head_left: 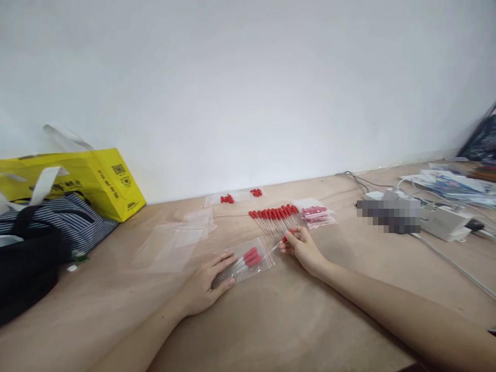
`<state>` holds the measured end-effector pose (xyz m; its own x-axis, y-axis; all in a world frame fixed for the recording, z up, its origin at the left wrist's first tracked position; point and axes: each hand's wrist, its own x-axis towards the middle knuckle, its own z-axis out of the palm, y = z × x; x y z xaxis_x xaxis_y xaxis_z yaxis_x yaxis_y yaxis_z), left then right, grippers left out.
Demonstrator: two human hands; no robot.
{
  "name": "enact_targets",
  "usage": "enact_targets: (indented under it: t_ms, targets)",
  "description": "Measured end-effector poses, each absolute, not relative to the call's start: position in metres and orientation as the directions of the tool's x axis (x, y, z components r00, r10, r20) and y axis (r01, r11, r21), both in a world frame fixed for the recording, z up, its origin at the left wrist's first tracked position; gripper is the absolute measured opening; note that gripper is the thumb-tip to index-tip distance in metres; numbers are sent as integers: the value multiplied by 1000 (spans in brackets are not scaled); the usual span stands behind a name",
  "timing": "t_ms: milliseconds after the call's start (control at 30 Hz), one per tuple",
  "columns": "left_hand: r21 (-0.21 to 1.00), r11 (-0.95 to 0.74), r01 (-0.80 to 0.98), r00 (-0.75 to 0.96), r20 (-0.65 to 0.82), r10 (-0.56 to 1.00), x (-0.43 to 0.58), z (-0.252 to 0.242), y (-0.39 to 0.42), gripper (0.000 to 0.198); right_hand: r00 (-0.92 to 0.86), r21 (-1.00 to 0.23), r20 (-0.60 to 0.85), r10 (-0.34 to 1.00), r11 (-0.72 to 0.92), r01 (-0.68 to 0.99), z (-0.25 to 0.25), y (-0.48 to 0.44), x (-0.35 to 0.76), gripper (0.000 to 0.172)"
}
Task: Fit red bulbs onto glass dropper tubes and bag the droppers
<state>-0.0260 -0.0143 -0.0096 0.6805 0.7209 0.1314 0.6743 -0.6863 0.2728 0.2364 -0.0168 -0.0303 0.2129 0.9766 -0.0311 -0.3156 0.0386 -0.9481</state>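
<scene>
My left hand point(207, 276) rests over the lower end of a clear zip-lock bag point(236, 274), gripping it between fingers and thumb. Inside the bag lie a few droppers point(251, 257) with red rubber bulbs. My right hand point(304, 250) pinches the red bulb of another dropper point(278, 245), whose glass tube points left at the bag's red-lined mouth. Just behind my right hand, a row of several red-bulbed droppers point(273, 214) lies side by side. Filled zip-lock bags point(320, 214) are stacked at the row's right end.
Flat, unfilled zip-lock bags point(176, 240) lie left of centre. Near the wall are more bags with red bulbs point(227, 199). A yellow bag point(112, 181) and a striped bag point(73, 222) stand left. Power strips point(445, 219) with cables and papers point(453, 183) occupy the right.
</scene>
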Motion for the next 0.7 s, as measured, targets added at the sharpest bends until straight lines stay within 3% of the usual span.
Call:
enact_targets:
  t_ms: [100,333,567,700]
  targets:
    - [256,-690,677,674,161,721,-22,-13,-13,44,126,-939,-52,991,-5,-343,-30,-23,234,35]
    - [231,-688,688,670,160,725,-15,-9,-15,42,-146,-999,-38,989,-43,-31,-25,-27,235,37]
    - [221,-689,690,680,126,722,-14,-6,-14,42,-375,-999,3,927,16,32,-26,-19,240,36]
    - [217,-701,679,703,82,706,-12,-4,-13,43,-364,-996,-27,931,6,90,-26,-17,235,39]
